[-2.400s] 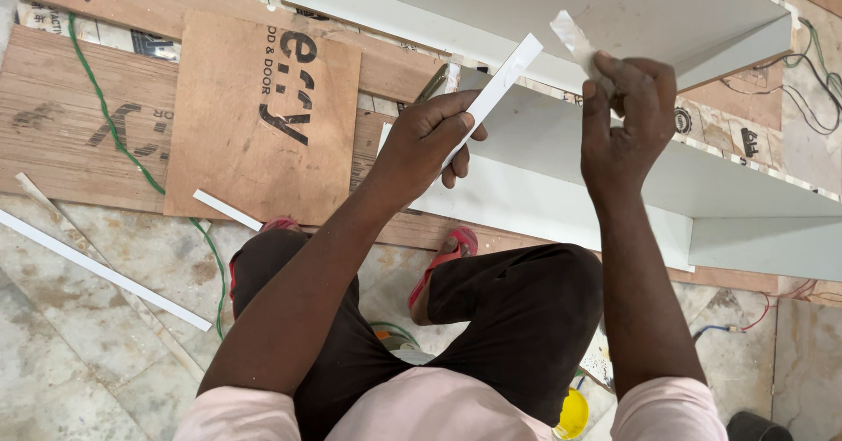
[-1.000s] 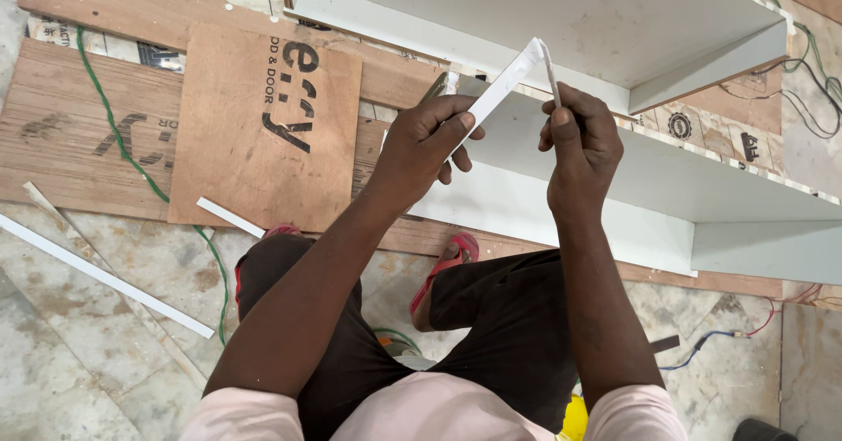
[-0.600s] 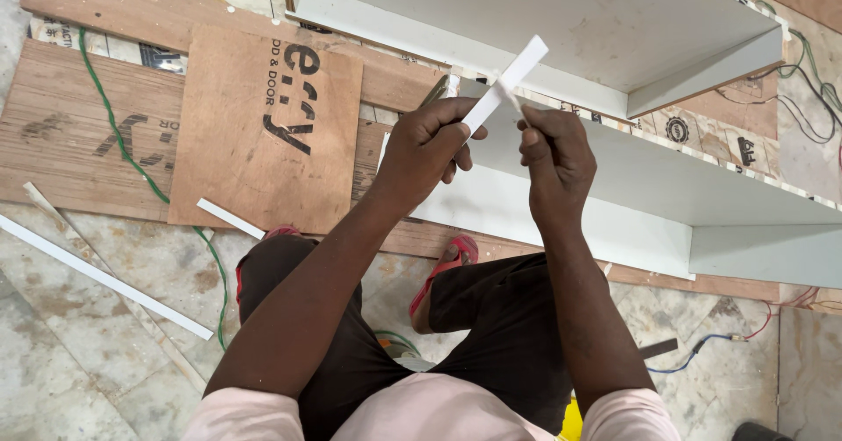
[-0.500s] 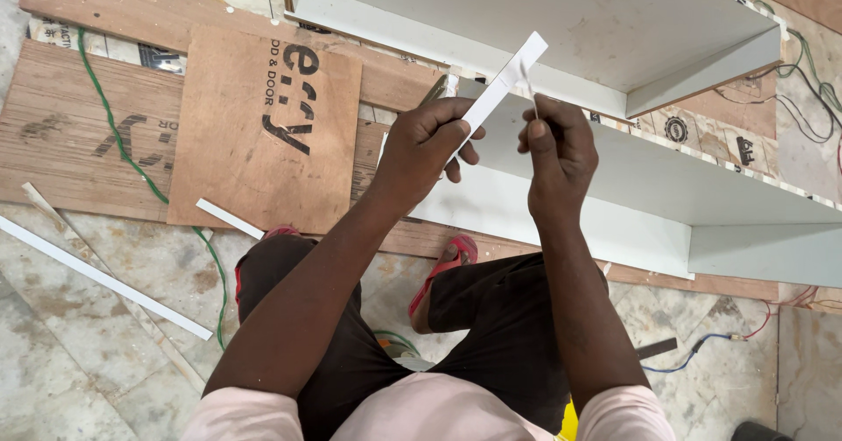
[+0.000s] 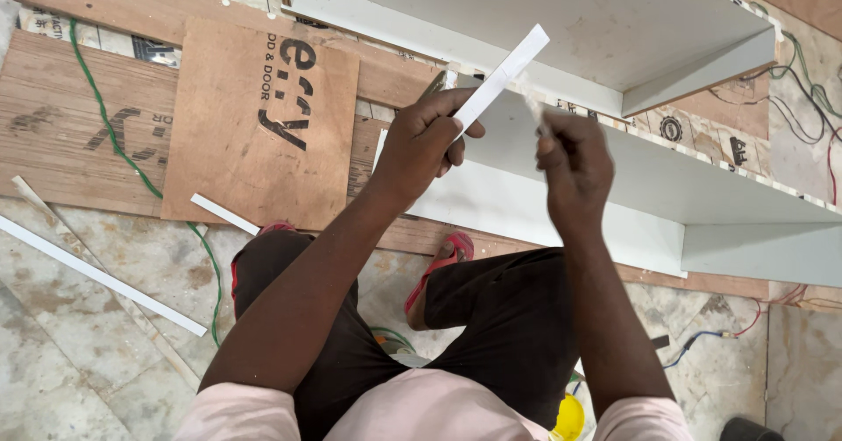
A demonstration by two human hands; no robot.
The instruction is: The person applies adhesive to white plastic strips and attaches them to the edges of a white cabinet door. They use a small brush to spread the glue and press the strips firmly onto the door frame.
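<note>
In left grip (image 5: 427, 143), white strip (image 5: 504, 74)

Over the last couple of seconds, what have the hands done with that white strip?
The right hand came in from the right to the white strip, pinched something thin and pale beside it, and has drawn down and slightly away; that piece is blurred now. The left hand kept its grip on the strip, tilted up to the right. The white shelf unit and the boards on the floor stayed put.
</note>
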